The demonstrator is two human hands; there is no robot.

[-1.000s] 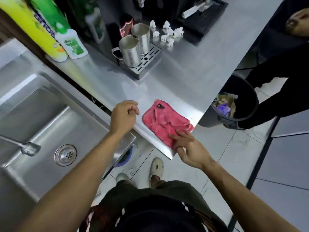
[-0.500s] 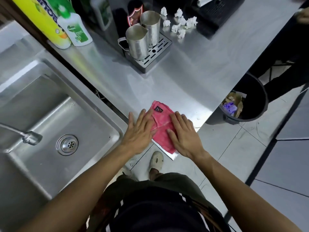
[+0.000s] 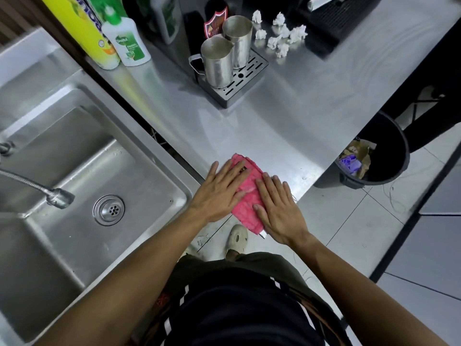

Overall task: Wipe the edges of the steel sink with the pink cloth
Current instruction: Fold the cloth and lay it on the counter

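Both hands, left hand (image 3: 219,193) and right hand (image 3: 279,208), press spread fingers flat on the pink cloth (image 3: 247,193) at frame centre, likely flattening the fold on the counter (image 3: 287,116) before the steel sink (image 3: 174,178) edges.

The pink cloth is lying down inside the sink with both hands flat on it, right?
Not quite. The pink cloth lies on the steel counter beside the sink, not inside it. The head view shows both hands, left and right, flat on it.

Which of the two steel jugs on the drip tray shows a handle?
The nearer, left-hand steel jug has a handle sticking out to its left. The taller jug behind it shows none.
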